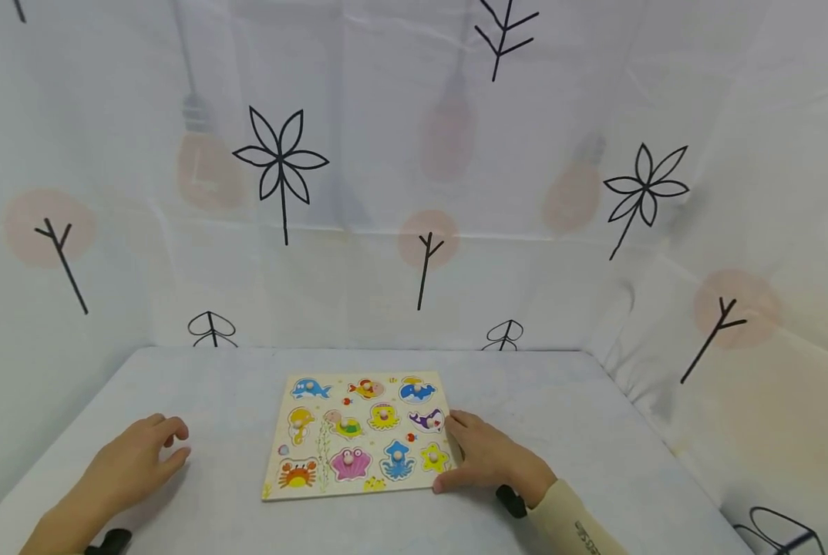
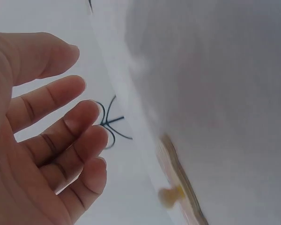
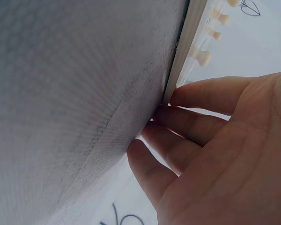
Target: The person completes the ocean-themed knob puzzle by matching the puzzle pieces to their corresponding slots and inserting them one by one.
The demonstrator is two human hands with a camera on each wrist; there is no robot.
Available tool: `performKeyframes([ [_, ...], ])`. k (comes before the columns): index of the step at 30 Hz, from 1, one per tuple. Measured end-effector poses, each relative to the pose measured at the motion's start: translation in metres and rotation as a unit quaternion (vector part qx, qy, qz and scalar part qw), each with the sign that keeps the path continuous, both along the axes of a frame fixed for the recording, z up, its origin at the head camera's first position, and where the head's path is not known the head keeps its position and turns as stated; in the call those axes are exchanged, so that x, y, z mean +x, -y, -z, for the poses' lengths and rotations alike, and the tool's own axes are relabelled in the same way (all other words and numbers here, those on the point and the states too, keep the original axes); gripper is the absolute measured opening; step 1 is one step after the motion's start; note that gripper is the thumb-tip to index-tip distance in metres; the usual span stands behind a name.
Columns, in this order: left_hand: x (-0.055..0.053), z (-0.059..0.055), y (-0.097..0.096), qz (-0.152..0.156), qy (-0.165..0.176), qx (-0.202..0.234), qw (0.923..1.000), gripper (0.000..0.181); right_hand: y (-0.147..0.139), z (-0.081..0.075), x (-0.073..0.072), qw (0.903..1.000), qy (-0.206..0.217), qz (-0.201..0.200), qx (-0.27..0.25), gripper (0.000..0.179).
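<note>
A wooden peg puzzle board (image 1: 358,432) with knobbed sea creatures lies flat on the table. Along its right edge rests my right hand (image 1: 486,455), thumb by the near corner and fingers further up the side. In the right wrist view, the fingertips of this hand (image 3: 201,136) touch the board's side (image 3: 182,51) and the table cloth. My left hand (image 1: 126,470) hovers left of the board, apart from it and holding nothing. Its loosely bent fingers (image 2: 70,124) show in the left wrist view, where a blurred knob (image 2: 168,197) stands out from the board.
A white cloth covers the table (image 1: 567,432). Behind it and at both sides hangs a white curtain (image 1: 372,293) printed with plants and light bulbs. Dark wrist straps (image 1: 511,501) show below the hands.
</note>
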State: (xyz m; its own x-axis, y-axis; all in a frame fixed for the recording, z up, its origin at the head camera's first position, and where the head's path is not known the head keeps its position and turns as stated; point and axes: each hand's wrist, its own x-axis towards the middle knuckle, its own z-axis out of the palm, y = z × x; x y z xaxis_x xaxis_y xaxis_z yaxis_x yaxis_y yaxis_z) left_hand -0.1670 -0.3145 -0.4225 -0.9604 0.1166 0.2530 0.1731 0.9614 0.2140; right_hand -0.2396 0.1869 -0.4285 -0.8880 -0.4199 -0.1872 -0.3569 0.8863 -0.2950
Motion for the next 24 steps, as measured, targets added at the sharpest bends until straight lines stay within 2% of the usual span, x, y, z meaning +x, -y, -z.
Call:
performKeyframes([
  [11, 0.000, 0.001, 0.022, -0.016, -0.011, -0.018, 0.9996, 0.016, -0.001, 0.002, -0.001, 1.0000, -0.003, -0.001, -0.002, 0.117],
  [19, -0.002, -0.005, 0.035, -0.056, 0.054, -0.015, 0.9968, 0.019, 0.000, 0.003, -0.004, 1.0000, -0.002, 0.000, -0.005, 0.117],
  [24, 0.000, -0.006, 0.042, -0.060, 0.070, -0.012, 0.9957, 0.019, 0.000, 0.002, -0.003, 1.0000, -0.002, -0.001, -0.009, 0.117],
])
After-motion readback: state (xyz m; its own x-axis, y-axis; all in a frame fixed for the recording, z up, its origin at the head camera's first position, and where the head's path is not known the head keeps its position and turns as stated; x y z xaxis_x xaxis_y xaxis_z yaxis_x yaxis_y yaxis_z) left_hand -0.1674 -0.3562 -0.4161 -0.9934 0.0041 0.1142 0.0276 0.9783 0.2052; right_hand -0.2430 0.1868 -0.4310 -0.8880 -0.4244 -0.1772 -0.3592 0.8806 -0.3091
